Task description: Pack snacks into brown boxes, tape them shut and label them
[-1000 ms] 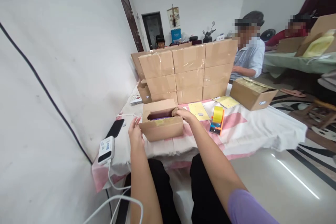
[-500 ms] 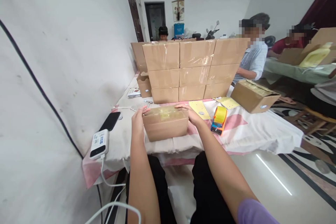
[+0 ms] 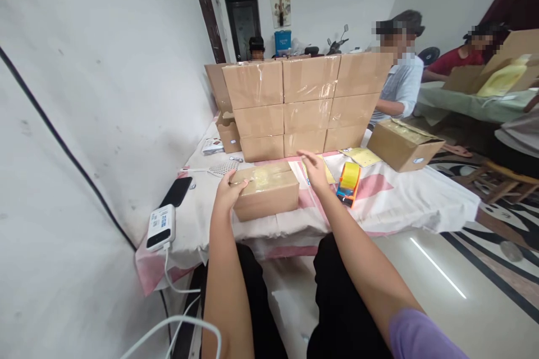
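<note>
A small taped cardboard box (image 3: 267,200) rests on the cloth-covered table before me, its top with shiny tape facing up. My left hand (image 3: 229,188) grips its left end, thumb on the top and the other fingers behind. My right hand (image 3: 315,170) is off the box's right end, fingers stretched out, holding nothing. Behind that hand lies a yellow card (image 3: 327,171), partly covered by it. To the right stands a tape dispenser (image 3: 348,184) with a yellow roll.
Stacked cardboard boxes (image 3: 309,104) form a wall at the back. Another box (image 3: 404,146) stands right. A fly swatter (image 3: 223,168), a phone (image 3: 176,192) and a power bank (image 3: 160,227) lie left. A person (image 3: 398,78) sits beyond the stack.
My right hand has let go of the box and moved right. The box has tipped so more of its taped top shows. My left thumb has come onto the top.
</note>
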The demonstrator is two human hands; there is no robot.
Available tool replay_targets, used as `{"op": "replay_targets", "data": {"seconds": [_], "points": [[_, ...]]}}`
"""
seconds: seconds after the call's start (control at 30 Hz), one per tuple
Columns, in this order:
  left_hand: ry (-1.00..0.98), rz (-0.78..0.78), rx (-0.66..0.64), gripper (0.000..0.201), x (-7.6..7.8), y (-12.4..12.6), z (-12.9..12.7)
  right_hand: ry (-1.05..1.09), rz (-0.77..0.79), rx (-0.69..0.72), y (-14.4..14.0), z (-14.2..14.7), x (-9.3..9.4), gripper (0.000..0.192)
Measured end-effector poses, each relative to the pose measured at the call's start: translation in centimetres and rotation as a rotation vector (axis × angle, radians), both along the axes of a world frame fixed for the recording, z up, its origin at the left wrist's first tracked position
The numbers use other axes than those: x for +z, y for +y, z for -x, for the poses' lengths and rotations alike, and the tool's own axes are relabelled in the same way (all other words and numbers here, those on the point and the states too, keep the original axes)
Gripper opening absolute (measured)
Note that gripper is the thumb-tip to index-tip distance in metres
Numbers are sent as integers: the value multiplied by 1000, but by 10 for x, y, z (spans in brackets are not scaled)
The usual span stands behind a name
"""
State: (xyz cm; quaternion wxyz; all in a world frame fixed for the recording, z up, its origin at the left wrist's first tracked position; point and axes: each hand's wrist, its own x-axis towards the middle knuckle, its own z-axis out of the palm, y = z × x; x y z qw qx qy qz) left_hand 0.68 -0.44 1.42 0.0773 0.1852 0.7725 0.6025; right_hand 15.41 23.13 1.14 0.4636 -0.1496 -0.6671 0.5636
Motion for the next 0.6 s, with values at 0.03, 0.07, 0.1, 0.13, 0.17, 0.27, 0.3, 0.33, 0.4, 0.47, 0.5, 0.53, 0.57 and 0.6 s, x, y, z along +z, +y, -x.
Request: {"op": "replay_targets", "data": {"seconds": [0.03, 0.07, 0.1, 0.13, 0.17, 0.27, 0.3, 0.33, 0.4, 0.47, 0.5, 0.53, 0.57, 0.6], "points": [[8, 17, 5, 59, -1, 1, 2, 74, -70, -168, 3, -7, 5, 25], [18, 36, 10, 58, -2, 2, 6, 126, -128, -327, 8, -16, 10, 22], [31, 54, 16, 56, -4, 4, 9, 149, -173, -472, 15, -25, 13, 21], [45, 71, 23, 55, -6, 6, 12, 143, -202, -607, 22, -35, 15, 20], [58, 85, 30, 53, -8, 8, 16, 109, -214, -730, 31, -46, 15, 21], [93, 101, 35, 52, -13, 12, 23, -103, -111, -967, 59, -74, 7, 37], [104, 103, 34, 51, -13, 12, 24, -177, -24, -992, 67, -81, 2, 41], [114, 103, 34, 50, -13, 11, 24, -237, 93, -975, 73, -87, -3, 45], [139, 102, 53, 45, -10, 9, 19, -295, 338, -823, 83, -96, -12, 42], [237, 123, 111, 32, -3, 8, 6, -300, 501, -600, 87, -100, -19, 29], [316, 153, 140, 23, 2, 9, -2, -299, 536, -504, 88, -102, -22, 22], [407, 194, 153, 13, 6, 11, -12, -300, 548, -438, 89, -103, -24, 18], [497, 241, 150, 9, 10, 14, -22, -304, 550, -387, 90, -104, -27, 16], [572, 286, 131, 16, 14, 18, -32, -302, 553, -334, 90, -106, -29, 16]]}}
